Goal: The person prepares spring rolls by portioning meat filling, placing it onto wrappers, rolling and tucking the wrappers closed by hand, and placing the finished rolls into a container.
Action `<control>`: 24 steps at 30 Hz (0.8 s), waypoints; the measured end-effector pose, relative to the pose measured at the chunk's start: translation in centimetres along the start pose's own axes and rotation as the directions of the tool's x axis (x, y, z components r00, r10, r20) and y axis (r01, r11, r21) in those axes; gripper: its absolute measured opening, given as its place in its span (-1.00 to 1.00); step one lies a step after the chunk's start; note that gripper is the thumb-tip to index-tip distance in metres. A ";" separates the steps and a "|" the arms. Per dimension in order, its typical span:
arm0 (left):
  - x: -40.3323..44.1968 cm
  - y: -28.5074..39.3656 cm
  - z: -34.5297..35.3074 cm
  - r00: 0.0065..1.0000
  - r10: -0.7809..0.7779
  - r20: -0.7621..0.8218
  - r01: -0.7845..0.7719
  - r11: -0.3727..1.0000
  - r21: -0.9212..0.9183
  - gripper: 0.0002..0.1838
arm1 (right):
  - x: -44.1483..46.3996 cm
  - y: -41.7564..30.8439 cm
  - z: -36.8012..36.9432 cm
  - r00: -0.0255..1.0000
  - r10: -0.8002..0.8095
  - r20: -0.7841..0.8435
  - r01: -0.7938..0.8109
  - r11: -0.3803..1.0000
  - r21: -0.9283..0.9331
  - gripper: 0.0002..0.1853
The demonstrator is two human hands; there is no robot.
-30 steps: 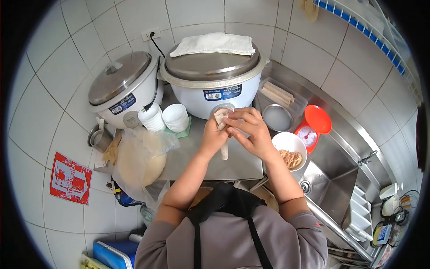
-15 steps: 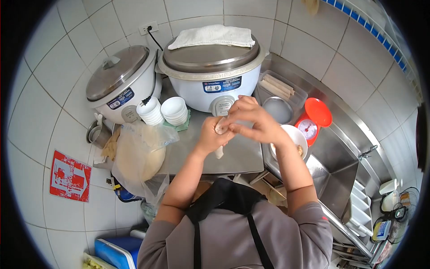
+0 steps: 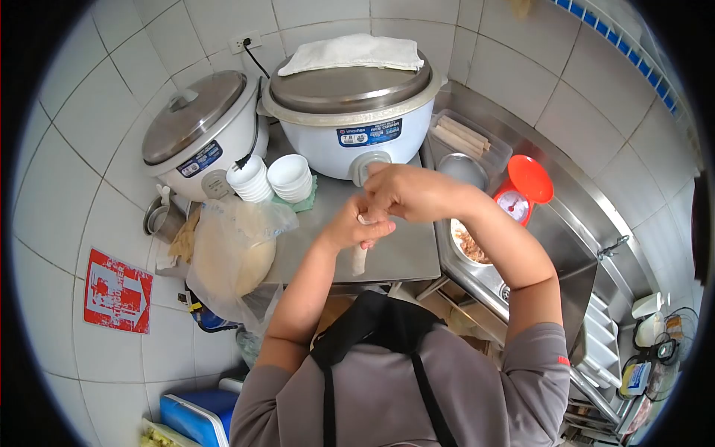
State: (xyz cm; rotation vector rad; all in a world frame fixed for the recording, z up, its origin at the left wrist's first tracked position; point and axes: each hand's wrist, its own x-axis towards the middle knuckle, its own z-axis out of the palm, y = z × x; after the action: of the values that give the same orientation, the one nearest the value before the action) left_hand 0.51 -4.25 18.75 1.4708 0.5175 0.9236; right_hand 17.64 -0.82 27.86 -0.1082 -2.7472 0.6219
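Over the steel worktop [image 3: 320, 249], my left hand [image 3: 354, 226] is wrapped round a thin pale wrapper [image 3: 360, 261], whose end hangs below the fist. My right hand [image 3: 398, 192] is closed above it, its fingertips pointing down at the wrapper's upper opening; whatever they pinch is hidden. To the right, partly behind my right forearm, a white bowl [image 3: 456, 237] holds a shredded brownish filling [image 3: 471, 247]. Behind it are a round metal dish [image 3: 462, 170] and a clear container [image 3: 497, 154] with several pale rolls [image 3: 463, 136].
Two rice cookers [image 3: 350, 141] [image 3: 195, 134] stand at the back. Stacked white cups [image 3: 290, 179], a plastic bag of round wrappers [image 3: 234, 253] and a metal pot [image 3: 165, 222] are left. A red scale [image 3: 530, 179] and a sink [image 3: 555, 283] are right.
My right hand has turned over, with its elbow swung outward and fingers now pointing down. My left hand has stayed round the wrapper. More of the bowl's filling shows than half a second ago.
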 end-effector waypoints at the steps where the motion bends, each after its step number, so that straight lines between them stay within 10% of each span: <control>1: 0.1 0.0 0.1 1.000 0.011 -0.009 -0.011 1.000 0.000 -0.89 | 0.3 0.1 -0.2 0.999 0.030 0.019 -0.029 0.999 -0.012 -0.78; 10: 0.5 0.0 0.9 0.982 0.023 -0.189 -0.008 0.997 0.081 -0.80 | 2.6 0.3 0.7 0.966 0.258 0.022 -0.243 0.934 -0.261 -0.87; 13: 0.7 0.0 0.7 0.955 0.089 -0.281 -0.039 0.983 0.180 -0.88 | 2.8 1.0 2.4 0.966 0.186 -0.182 -0.246 0.883 -0.401 -0.88; 16: 1.1 -0.2 0.0 0.852 0.124 -0.508 0.029 0.959 0.282 -0.90 | 1.5 0.6 1.7 0.879 0.258 -0.400 -0.315 0.945 -0.084 -0.87; 24: 1.7 0.0 0.7 0.601 0.405 -0.688 -0.165 0.906 0.390 -0.91 | 2.0 -1.1 6.0 0.733 0.019 -0.680 -0.337 0.879 -0.339 -0.84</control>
State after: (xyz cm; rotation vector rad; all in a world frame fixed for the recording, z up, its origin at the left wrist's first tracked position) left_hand 2.00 -3.33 19.25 1.3913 1.0920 1.8295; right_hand 13.82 -3.96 23.80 -0.5968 -2.1175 -0.0451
